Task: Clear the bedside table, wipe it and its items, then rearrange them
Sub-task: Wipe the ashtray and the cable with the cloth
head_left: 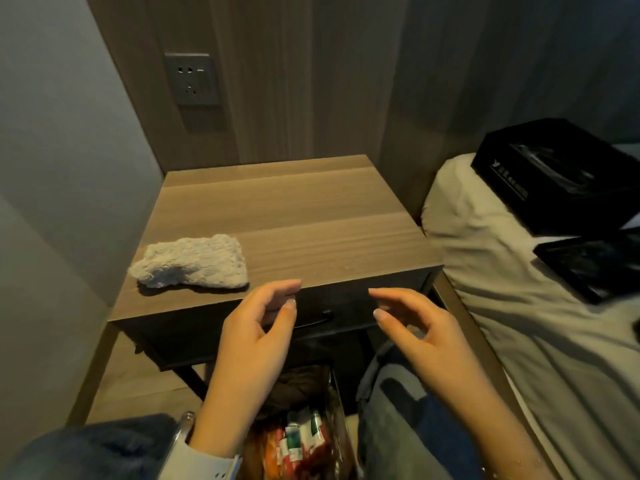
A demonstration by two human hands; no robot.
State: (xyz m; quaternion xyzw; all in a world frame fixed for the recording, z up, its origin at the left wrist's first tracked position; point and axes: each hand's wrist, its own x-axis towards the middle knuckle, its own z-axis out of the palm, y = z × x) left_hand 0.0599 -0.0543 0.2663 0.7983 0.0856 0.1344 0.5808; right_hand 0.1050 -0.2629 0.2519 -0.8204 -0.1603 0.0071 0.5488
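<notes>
Both the left hand (258,327) and right hand (415,323) are held empty and loosely open; the cloth (194,263) is left beyond the left hand on the worktop (311,220), apparently cleared, with boxes (561,178) parked on the bed (502,289) beyond the right hand.

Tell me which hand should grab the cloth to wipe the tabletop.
Left. The left hand hovers empty just right of the white cloth at the bedside table's front-left. The right hand is farther off, towards the bed.
</notes>
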